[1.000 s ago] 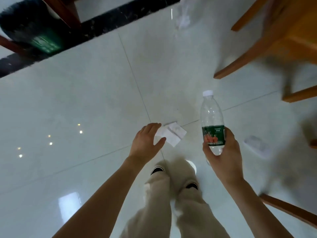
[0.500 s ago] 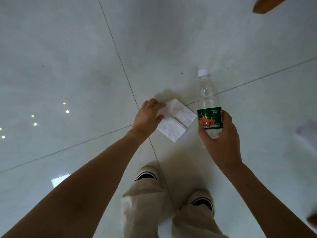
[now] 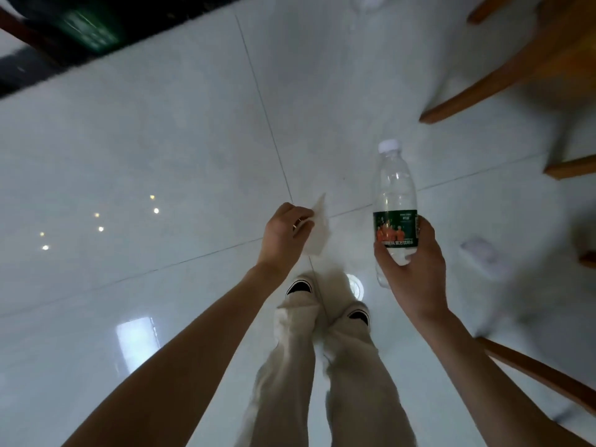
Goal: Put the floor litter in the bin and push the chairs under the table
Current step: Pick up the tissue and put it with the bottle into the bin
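Half a sec ago the left hand (image 3: 285, 235) was down at the floor w/ the folded tissue (image 3: 317, 229) still lying flat; now the tissue's lifted, pinched betw. thumb & fingers, hanging edge-on above the tiles. Right hand (image 3: 411, 262) wrapped round the lower half of a clear plastic water bottle (image 3: 395, 204), cap up, held upright off the floor. So two bits of litter are in hand. More left: a pale scrap (image 3: 480, 253) on the floor at right, another blurred white piece (image 3: 369, 1) at top. Dark bin (image 3: 74, 24) top left, well apart. Wooden chairs (image 3: 503, 72) not pushed in yet.
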A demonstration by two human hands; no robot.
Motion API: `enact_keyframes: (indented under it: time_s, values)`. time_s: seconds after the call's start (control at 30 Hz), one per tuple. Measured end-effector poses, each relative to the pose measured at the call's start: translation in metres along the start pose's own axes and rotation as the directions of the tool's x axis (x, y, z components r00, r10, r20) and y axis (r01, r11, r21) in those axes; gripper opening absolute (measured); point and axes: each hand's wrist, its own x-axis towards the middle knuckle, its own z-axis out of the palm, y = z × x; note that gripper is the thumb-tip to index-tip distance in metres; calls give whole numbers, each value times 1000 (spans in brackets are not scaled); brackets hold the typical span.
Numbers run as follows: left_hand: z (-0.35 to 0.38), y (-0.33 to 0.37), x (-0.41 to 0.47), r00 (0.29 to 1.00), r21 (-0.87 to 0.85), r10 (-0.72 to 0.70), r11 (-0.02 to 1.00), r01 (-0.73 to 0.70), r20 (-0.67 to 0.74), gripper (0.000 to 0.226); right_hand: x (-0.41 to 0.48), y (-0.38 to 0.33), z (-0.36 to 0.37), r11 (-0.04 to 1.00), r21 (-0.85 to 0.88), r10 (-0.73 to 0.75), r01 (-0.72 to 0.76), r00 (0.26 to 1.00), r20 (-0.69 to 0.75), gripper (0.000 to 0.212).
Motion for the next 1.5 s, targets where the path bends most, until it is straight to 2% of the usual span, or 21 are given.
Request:
enact_keyframes:
  time_s: [0.17, 0.3, 0.4, 0.5, 0.67, 0.8, 0.97, 1.2, 1.5]
  values:
    - [-126, 158, -71, 984, -49, 107, 992, -115, -140, 15, -69, -144, -115, 994, 56, -92, 94, 995, -27, 53]
    - [-218, 268, -131, 939, -43, 218, 970, -237, -265, 15, -125, -241, -196, 976, 112, -179, 186, 981, -71, 54]
    - [-271, 320, -179, 880, 2, 278, 954, -301, -385, 15, -165, -289, -235, 948, 150, -273, 282, 959, -76, 53]
    - [-301, 341, -227, 820, 37, 298, 946, -322, -489, 13, -196, -312, -260, 918, 132, -371, 374, 927, -49, 57]
    - [-309, 322, -293, 784, -1, 200, 969, -248, -588, 11, -230, -317, -265, 863, 66, -503, 500, 863, 45, 57]
    - [-305, 290, -331, 789, -73, 75, 986, -150, -610, 15, -245, -312, -247, 855, 84, -518, 511, 841, 158, 54]
    - [-330, 260, -353, 758, -150, -37, 985, -81, -651, 18, -253, -332, -213, 841, 100, -540, 532, 814, 212, 54]
    - [-396, 203, -359, 711, -186, -103, 982, -40, -695, 16, -259, -387, -132, 813, 82, -572, 576, 766, 292, 58]
    - [-543, 101, -338, 687, -136, -95, 991, -6, -720, 13, -271, -495, 4, 829, 119, -554, 546, 778, 296, 50]
